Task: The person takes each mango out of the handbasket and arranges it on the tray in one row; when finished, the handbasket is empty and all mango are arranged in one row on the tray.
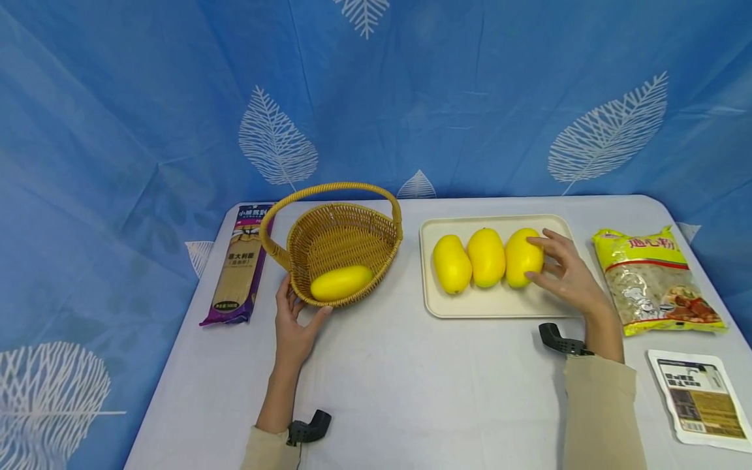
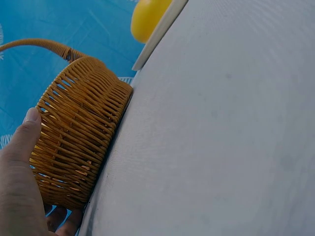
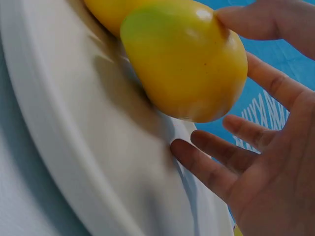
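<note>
My left hand (image 1: pixel 296 331) grips the front left of a wicker basket (image 1: pixel 343 235), its thumb at the rim and its fingers around the side. One yellow mango (image 1: pixel 342 282) lies inside the basket. Over on a cream tray (image 1: pixel 464 307) are three more mangoes in a row. The rightmost mango (image 1: pixel 519 258) is between the thumb and index finger of my right hand (image 1: pixel 568 274). In the right wrist view, that thumb touches the mango (image 3: pixel 187 64) while the other fingers spread apart below it. Only the basket's woven outside (image 2: pixel 81 132) shows in the left wrist view.
A purple pack of noodles (image 1: pixel 237 267) lies left of the basket. Right of the tray is a yellow-edged bag of pasta (image 1: pixel 658 281), with a white pouch (image 1: pixel 699 398) nearer the front. A blue leaf-print cloth (image 1: pixel 411 98) hangs behind the white table (image 1: pixel 423 391).
</note>
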Action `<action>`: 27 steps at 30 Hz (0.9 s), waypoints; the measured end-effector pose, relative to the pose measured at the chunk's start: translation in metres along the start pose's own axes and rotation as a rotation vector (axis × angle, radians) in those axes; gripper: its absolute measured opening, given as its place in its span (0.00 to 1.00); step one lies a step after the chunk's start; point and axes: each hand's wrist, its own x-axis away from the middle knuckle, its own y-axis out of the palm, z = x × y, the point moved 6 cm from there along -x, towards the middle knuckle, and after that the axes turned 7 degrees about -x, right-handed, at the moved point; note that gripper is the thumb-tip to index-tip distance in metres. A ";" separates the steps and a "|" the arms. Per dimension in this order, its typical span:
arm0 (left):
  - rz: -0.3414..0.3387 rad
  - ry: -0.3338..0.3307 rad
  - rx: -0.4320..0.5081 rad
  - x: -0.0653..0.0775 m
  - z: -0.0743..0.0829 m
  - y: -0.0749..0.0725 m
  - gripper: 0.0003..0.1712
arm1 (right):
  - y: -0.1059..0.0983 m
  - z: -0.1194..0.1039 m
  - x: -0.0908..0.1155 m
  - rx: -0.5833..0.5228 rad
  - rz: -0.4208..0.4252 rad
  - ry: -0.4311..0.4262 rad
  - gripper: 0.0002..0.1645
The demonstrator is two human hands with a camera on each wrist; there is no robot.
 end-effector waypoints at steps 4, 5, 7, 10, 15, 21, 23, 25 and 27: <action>-0.002 -0.001 0.005 -0.001 0.000 0.000 0.53 | -0.003 0.000 0.002 0.058 0.030 0.039 0.39; -0.003 -0.005 0.009 0.000 0.000 0.000 0.53 | -0.003 0.000 0.002 0.060 0.032 0.045 0.39; -0.003 -0.007 0.012 0.000 0.000 0.000 0.53 | -0.003 -0.001 0.002 0.066 0.028 0.051 0.40; -0.003 -0.013 0.019 0.000 0.000 0.000 0.53 | 0.000 -0.003 0.001 0.046 0.014 0.046 0.41; -0.003 -0.008 0.015 0.000 -0.001 0.000 0.53 | 0.005 -0.002 -0.003 0.008 -0.011 0.040 0.43; -0.002 -0.002 0.009 -0.001 -0.001 0.000 0.53 | 0.003 0.002 -0.004 0.059 0.003 0.075 0.44; -0.003 -0.010 0.015 -0.001 -0.002 0.000 0.53 | 0.002 0.003 -0.003 0.071 0.009 0.084 0.44; -0.005 -0.015 0.016 -0.001 -0.002 0.000 0.53 | 0.001 0.003 -0.003 0.078 0.011 0.088 0.44; -0.006 -0.021 0.014 -0.001 -0.002 0.000 0.53 | 0.001 0.003 -0.002 0.081 0.009 0.090 0.44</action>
